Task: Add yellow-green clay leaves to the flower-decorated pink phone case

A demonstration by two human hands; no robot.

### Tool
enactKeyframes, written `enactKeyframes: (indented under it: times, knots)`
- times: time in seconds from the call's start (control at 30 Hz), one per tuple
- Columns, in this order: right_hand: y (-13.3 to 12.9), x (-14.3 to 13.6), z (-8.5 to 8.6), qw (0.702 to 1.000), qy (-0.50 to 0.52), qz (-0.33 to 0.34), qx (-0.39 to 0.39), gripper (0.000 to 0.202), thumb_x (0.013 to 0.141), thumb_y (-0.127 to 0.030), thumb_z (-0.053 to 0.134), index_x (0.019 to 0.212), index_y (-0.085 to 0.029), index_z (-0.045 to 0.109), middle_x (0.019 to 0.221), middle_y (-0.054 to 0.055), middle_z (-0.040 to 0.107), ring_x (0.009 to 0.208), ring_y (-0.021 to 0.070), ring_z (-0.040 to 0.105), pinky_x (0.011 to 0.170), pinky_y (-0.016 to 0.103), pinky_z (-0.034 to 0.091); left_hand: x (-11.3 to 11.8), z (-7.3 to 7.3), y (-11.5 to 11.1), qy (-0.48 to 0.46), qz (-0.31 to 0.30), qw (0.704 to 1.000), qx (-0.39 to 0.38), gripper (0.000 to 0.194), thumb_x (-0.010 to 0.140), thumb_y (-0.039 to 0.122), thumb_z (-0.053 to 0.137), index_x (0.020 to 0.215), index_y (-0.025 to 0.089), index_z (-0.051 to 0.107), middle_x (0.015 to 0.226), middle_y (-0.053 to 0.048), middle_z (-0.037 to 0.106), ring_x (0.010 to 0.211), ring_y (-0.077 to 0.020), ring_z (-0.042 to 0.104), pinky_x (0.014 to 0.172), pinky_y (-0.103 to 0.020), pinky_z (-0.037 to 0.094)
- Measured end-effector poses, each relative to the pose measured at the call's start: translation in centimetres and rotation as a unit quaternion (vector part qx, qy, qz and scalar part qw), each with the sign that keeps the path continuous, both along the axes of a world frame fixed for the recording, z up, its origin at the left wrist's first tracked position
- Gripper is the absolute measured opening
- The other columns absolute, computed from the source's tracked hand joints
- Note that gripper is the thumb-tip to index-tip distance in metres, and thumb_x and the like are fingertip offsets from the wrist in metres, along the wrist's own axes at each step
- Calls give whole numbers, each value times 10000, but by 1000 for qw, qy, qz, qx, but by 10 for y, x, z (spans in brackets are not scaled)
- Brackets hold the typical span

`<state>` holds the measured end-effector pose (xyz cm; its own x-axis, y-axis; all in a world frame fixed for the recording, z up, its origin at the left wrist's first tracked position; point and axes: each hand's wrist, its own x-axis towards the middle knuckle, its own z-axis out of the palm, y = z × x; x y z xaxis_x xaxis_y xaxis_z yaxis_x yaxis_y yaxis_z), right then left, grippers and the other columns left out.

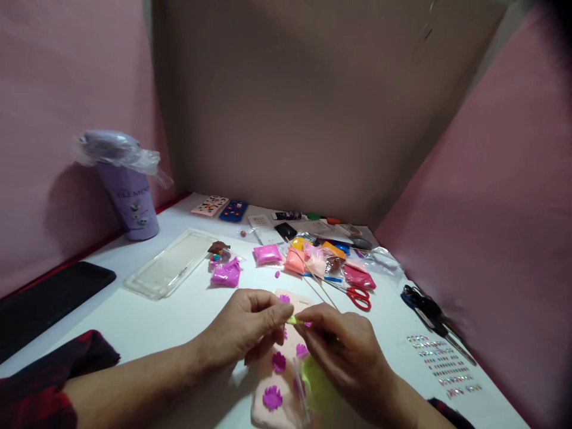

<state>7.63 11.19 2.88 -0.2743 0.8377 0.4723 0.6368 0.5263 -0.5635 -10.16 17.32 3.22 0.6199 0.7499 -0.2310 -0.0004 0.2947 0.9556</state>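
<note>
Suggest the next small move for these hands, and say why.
Probably let the right hand pinch a small bit off the yellow piece while the left hand steadies it: both hands' fingertips meet at that piece, and the purple flowers in view on the pale pink case below show no yellow.

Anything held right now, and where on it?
Yes: a small yellow-green piece, pinched between the fingertips of the left hand and right hand, one at each end.
</note>
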Motion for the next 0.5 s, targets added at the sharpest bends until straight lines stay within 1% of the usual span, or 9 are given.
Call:
enactKeyframes:
  times: [0.1, 0.17, 0.23, 0.33, 0.4, 0.5]
  knots:
    - [1, -1, 1, 1000, 8, 10, -8, 117, 861, -155, 525, 929, -206, 605, 652, -17, 599, 505, 95, 472, 507, 226, 350, 1, -1, 0, 0, 5, 1000, -13, 376, 630, 479, 746, 665, 140, 585, 449, 41, 518, 313, -36, 342, 318, -170, 198]
    - [2, -1, 3, 1000, 24, 6, -14, 117, 860, -188, 539, 945, -196, 619, 599, -26, 578, 475, 95, 453, 487, 225, 348, 1, -1, 0, -3, 20, 1000, -21, 351, 636, 448, 750, 668, 141, 582, 462, 37, 532, 321, -36, 353, 327, -169, 208]
    - [4, 3, 8, 998, 54, -26, -18, 125, 864, -244, 543, 927, -184, 633, 561, -28, 553, 463, 100, 449, 468, 224, 351, 1, -2, 0, -5, 37, 999, -22, 321, 653, 419, 742, 664, 142, 579, 467, 38, 533, 323, -35, 355, 331, -169, 216]
    - [14, 19, 13, 990, 86, -110, -14, 188, 876, -327, 527, 815, -179, 626, 578, -13, 550, 490, 111, 466, 452, 224, 345, 2, -1, 0, -6, 65, 998, -12, 297, 667, 390, 728, 644, 147, 559, 439, 48, 509, 310, -34, 337, 325, -171, 210]
    - [23, 35, 15, 987, 38, -156, -28, 253, 885, -367, 507, 732, -183, 587, 521, -34, 469, 460, 103, 401, 434, 225, 307, 2, -1, 1, -7, 85, 996, -4, 282, 680, 373, 714, 639, 152, 545, 428, 55, 491, 305, -31, 318, 317, -168, 193]
    - [35, 58, 14, 978, -131, -146, -69, 275, 866, -350, 534, 644, -188, 558, 521, -28, 502, 482, 108, 427, 447, 221, 291, 2, -1, 1, -4, 100, 995, 3, 272, 706, 361, 691, 635, 156, 526, 434, 63, 475, 313, -28, 301, 313, -161, 188]
